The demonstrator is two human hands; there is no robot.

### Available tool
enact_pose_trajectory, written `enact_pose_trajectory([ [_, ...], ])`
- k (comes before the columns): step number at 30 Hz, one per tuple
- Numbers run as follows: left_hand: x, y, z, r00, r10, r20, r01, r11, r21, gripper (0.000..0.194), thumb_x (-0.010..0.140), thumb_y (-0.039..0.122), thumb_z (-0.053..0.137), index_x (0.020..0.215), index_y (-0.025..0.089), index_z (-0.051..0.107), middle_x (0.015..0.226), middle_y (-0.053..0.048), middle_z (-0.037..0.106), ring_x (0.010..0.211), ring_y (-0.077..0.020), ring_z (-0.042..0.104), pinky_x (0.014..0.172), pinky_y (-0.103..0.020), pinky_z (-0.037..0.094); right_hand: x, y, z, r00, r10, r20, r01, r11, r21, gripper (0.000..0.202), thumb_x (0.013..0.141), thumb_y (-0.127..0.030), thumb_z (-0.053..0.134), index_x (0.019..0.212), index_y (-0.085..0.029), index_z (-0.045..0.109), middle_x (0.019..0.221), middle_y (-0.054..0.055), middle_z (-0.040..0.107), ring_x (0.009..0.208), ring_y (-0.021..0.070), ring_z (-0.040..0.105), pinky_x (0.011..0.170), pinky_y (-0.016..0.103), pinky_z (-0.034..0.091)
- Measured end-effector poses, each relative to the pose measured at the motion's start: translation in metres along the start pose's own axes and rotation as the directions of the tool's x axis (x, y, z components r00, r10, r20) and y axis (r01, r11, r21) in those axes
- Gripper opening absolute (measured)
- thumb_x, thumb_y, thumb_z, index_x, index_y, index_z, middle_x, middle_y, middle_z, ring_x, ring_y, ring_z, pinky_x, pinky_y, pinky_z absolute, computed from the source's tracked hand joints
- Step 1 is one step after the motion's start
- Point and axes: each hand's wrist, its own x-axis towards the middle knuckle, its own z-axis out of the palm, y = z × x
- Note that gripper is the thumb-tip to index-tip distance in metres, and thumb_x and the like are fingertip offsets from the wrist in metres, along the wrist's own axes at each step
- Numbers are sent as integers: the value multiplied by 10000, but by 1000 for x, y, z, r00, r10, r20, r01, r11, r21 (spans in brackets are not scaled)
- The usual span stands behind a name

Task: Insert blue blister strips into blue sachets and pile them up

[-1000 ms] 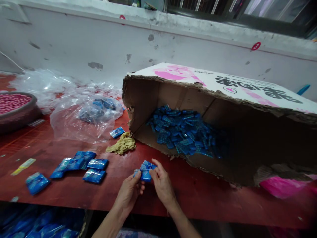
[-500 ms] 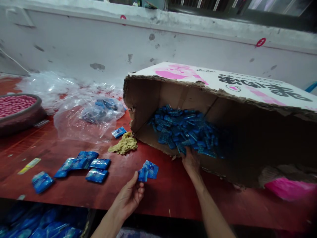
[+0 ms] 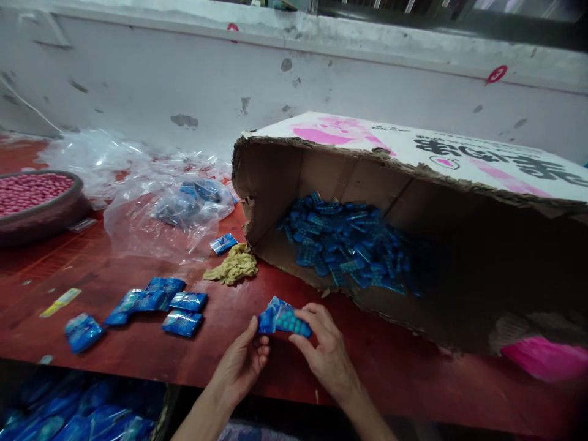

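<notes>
My left hand [image 3: 245, 358] pinches a small blue printed packet [image 3: 267, 320] by its left edge, low over the red tabletop. Between the thumb and fingers of my right hand [image 3: 326, 343] is a blue blister pack [image 3: 293, 321] with round bumps. The blister pack's left end overlaps the packet; whether it is inside the packet I cannot tell. Behind my right hand, a heap of similar blister packs [image 3: 349, 245] lies inside the cardboard box [image 3: 266, 177], which rests on its side with its torn opening facing me. Several blue packets [image 3: 182, 323] lie left of my left hand.
A yellow crumpled cloth [image 3: 233, 264] lies by the box corner. Clear plastic bags [image 3: 133, 229] spread behind it. A bowl [image 3: 55, 222] of pink pellets stands far left. More blue packets [image 3: 78, 410] fill a container below the table edge. Pink plastic [image 3: 546, 357] lies right.
My right hand has come out of the box with a blister pack and moved left and toward me, to the packet. My left hand has stayed nearly still, holding the packet.
</notes>
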Motion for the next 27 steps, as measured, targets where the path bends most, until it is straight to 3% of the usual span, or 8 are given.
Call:
enact_pose_trajectory([
  [12, 0, -1, -7, 992, 110, 64, -115, 990, 78, 141, 743, 274, 595, 726, 145, 542, 481, -6, 593, 398, -91, 542, 377, -165, 431, -11, -1, 7, 994, -51, 99, 73, 968, -239, 380, 777, -138, 539, 1138, -251, 509, 1083, 82, 516, 932, 240, 503, 784, 389, 473],
  [19, -3, -1, -4, 967, 209, 149, -229, 963, 139, 240, 640, 342, 683, 664, 130, 574, 486, -16, 608, 429, -115, 564, 390, -183, 425, -10, -5, 10, 995, -11, 102, 22, 993, -114, 344, 759, -160, 561, 1090, -248, 531, 1033, 63, 536, 904, 209, 553, 779, 326, 491],
  [27, -6, -5, 2, 987, 129, 92, -133, 990, 40, 141, 661, 257, 676, 704, 142, 606, 661, -33, 683, 623, -151, 634, 585, -254, 494, -28, -1, 46, 999, 26, -30, -30, 992, -126, 361, 797, -170, 501, 1144, -270, 517, 1107, 84, 524, 984, 233, 561, 777, 335, 508],
])
